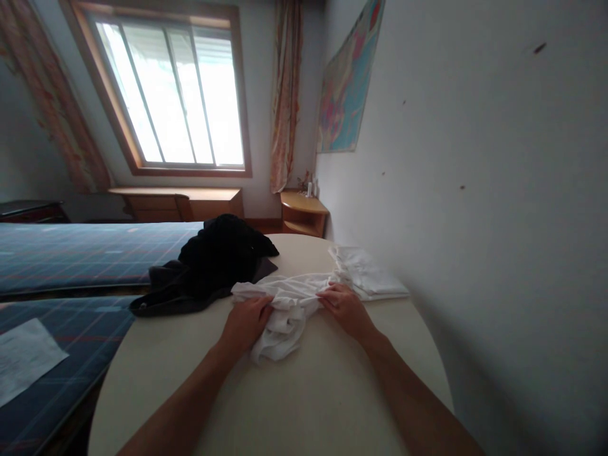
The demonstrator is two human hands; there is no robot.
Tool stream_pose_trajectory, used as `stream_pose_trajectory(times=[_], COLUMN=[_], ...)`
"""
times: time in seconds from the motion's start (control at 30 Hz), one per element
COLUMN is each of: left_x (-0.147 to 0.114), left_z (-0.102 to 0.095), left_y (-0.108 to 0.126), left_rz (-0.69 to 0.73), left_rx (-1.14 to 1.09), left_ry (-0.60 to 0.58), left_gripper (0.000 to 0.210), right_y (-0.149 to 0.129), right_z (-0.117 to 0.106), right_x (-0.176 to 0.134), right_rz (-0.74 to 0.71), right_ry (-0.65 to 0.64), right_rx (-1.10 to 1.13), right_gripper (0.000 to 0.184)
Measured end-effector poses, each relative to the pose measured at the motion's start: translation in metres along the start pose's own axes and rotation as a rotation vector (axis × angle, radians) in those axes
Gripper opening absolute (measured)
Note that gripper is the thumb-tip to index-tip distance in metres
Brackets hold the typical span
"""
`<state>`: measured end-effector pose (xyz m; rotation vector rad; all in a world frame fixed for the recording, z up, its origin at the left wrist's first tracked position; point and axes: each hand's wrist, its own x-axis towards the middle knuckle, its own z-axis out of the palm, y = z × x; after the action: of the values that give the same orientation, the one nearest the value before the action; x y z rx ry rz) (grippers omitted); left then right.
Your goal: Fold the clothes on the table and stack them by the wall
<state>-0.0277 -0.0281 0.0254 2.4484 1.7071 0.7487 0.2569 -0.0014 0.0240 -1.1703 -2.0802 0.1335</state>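
Note:
A crumpled white garment [289,304] lies bunched on the pale round table [323,386], one part hanging toward me in a loose fold. At its left side my left hand [249,320] is closed on the cloth, fingers curled over it. My right hand [344,307] pinches the garment's right part between thumb and fingers. Just beyond the right hand sits a folded white cloth [373,272], its near edge fairly straight. The exact kind of the white garment cannot be made out.
Dark clothes [223,253] are heaped at the table's far left. Plaid-covered beds [95,253] stand to the left, with a sheet of paper [28,358] on the nearer one. A white wall [498,253] runs close along the right. A corner shelf [304,206] stands behind.

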Motion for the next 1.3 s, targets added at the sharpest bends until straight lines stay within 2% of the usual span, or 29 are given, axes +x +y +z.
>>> stream_pose_trajectory(times=[0.1,0.17,0.3,0.4,0.47,0.53,0.57,0.63,0.8,0.9,0.97,1.03,1.13,1.2,1.3], left_x=[0.002,0.005,0.011,0.013,0.013,0.013,0.012,0.01,0.002,-0.005,-0.008,-0.01,-0.01,-0.01,-0.009], left_z=[-0.002,-0.009,-0.028,-0.038,-0.04,-0.04,-0.04,-0.037,-0.023,-0.014,-0.011,-0.01,-0.009,-0.01,-0.01], left_y=[-0.005,-0.013,-0.041,-0.06,-0.065,-0.062,-0.057,-0.045,-0.014,-0.01,-0.012,-0.013,-0.012,-0.008,-0.001], left_rz=[-0.032,-0.131,-0.384,-0.531,-0.561,-0.503,-0.448,-0.32,-0.1,0.061,0.169,0.238,0.292,0.298,0.299], left_rx=[-0.083,-0.202,-0.494,-0.62,-0.652,-0.618,-0.576,-0.465,-0.206,-0.233,-0.268,-0.274,-0.254,-0.239,-0.211], left_ry=[0.143,0.271,0.59,0.732,0.798,0.846,0.84,0.728,0.234,-0.015,-0.133,-0.212,-0.272,-0.271,-0.244], left_gripper=[0.026,0.026,0.027,0.03,0.031,0.031,0.03,0.026,0.018,0.019,0.027,0.033,0.026,0.016,0.008], right_y=[0.0,0.003,0.02,0.035,0.04,0.038,0.035,0.027,0.011,0.009,0.01,0.012,0.015,0.017,0.02], right_z=[-0.004,-0.009,-0.024,-0.032,-0.035,-0.034,-0.032,-0.029,-0.02,-0.019,-0.018,-0.017,-0.015,-0.016,-0.018], right_x=[0.001,0.001,0.0,-0.002,-0.003,-0.003,-0.002,-0.001,-0.003,-0.008,-0.01,-0.01,-0.007,-0.003,-0.001], right_rz=[-0.002,0.027,0.229,0.376,0.401,0.386,0.373,0.349,0.234,0.146,0.105,0.103,0.123,0.126,0.208], right_ry=[0.067,0.145,0.41,0.55,0.583,0.579,0.553,0.451,0.122,-0.06,-0.139,-0.151,-0.072,0.01,0.158], right_rx=[0.03,0.042,0.051,0.056,0.035,0.048,0.074,0.149,0.27,0.25,0.214,0.187,0.151,0.104,0.043], right_gripper=[0.019,0.021,0.033,0.037,0.035,0.033,0.031,0.028,0.026,0.04,0.046,0.043,0.027,0.017,0.018])
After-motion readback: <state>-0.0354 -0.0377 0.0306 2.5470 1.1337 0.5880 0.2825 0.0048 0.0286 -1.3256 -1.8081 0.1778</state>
